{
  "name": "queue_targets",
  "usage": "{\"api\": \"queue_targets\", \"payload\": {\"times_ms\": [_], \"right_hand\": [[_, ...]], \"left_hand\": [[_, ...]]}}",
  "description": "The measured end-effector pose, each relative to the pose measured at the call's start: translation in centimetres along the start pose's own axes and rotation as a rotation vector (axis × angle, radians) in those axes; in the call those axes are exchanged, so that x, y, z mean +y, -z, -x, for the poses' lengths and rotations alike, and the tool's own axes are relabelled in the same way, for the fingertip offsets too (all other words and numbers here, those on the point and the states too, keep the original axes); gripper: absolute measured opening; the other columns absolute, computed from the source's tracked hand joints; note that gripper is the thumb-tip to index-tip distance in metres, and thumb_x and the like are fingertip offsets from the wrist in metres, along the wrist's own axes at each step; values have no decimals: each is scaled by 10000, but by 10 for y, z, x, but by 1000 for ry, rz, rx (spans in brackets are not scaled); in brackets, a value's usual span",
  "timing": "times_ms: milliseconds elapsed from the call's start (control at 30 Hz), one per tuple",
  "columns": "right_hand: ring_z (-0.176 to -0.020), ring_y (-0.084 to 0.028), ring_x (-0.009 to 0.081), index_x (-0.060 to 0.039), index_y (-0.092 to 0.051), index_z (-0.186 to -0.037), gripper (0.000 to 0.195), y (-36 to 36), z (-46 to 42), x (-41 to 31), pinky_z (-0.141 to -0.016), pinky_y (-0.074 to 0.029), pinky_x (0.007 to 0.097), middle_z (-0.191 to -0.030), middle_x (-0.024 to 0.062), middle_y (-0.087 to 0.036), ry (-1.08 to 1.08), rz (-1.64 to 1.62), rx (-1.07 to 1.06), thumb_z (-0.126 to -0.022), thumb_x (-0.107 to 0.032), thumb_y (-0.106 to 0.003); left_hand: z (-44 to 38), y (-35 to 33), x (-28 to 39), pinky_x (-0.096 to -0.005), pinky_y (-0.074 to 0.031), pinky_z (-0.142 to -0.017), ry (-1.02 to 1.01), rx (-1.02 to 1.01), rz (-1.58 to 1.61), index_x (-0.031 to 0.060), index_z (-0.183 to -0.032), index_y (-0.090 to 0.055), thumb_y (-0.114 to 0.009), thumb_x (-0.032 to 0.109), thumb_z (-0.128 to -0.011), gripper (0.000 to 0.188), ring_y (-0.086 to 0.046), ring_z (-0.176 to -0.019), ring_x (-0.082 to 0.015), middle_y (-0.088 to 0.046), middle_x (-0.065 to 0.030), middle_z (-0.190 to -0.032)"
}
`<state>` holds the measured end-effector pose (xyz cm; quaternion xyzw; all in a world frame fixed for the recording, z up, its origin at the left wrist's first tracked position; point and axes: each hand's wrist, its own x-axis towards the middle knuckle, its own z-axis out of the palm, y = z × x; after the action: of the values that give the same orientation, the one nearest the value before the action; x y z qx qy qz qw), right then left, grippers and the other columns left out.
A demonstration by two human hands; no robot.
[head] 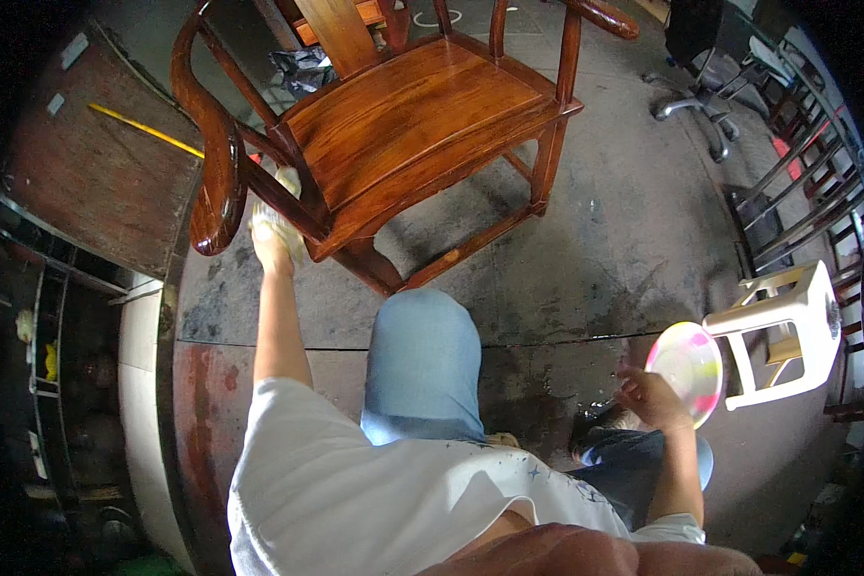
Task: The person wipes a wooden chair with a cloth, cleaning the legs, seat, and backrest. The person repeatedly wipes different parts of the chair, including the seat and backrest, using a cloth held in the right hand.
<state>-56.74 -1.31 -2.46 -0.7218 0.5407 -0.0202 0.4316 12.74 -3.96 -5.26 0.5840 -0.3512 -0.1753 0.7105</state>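
A varnished wooden armchair (417, 122) stands before me, with a flat glossy seat and curved arms. At its left side, my left hand (272, 241) holds a pale crumpled cloth (288, 180) beside and beneath the side rail; chair parts partly hide the cloth. At lower right, my right hand (651, 398) is in front of a round, pale, basin-like object (684, 363) with a pink and yellow rim. The fingers of that hand are loosely bent and partly apart, with nothing visible between them.
A white plastic stool (785, 320) lies tipped at the right. Behind it are metal bars (799, 194) and the base of a swivel chair (698, 108). Dark brown boards (101, 165) are at the left, and wet patches mark the concrete floor (619, 288).
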Motion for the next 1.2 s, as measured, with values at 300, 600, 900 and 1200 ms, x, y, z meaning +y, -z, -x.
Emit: {"api": "queue_targets", "payload": {"times_ms": [300, 600, 900, 1200], "right_hand": [[-890, -639, 366, -37, -604, -1134, 366, 32, -14, -6, -770, -502, 438, -923, 178, -663, 27, 268, -59, -831, -224, -693], [-947, -617, 384, -37, -569, -1152, 404, 32, 7, -22, -782, -498, 468, -997, 207, -632, 40, 264, 7, -797, -163, -715], [-927, -618, 376, -16, -576, -1036, 324, 25, 10, -33, -784, -481, 478, -955, 183, -636, 61, 338, -45, -790, -179, -711], [-937, -638, 333, -56, -578, -1004, 294, 14, 2, -25, -776, -440, 522, -959, 134, -652, 0, 374, -68, -823, -263, -683]], "left_hand": [[195, -58, 57, -492, -299, -1100, -549, -56, -981, -29, -1366, -389, -782, 279, -718, 817, -394, -1294, -453, -445, -283, -1350], [104, -177, 75, -482, -422, -860, -673, -187, -1404, 13, -1197, -494, -612, 38, -759, 455, -489, -1032, -390, -501, -197, -1115], [66, -317, 59, -502, -459, -941, -698, -472, -1285, 163, -1294, -519, -564, 18, -782, 534, -476, -1187, -398, -481, -202, -1297], [45, -471, 38, -479, -467, -895, -701, -548, -1273, 148, -1230, -578, -590, 73, -787, 450, -520, -1115, -342, -539, -134, -1212]]}}
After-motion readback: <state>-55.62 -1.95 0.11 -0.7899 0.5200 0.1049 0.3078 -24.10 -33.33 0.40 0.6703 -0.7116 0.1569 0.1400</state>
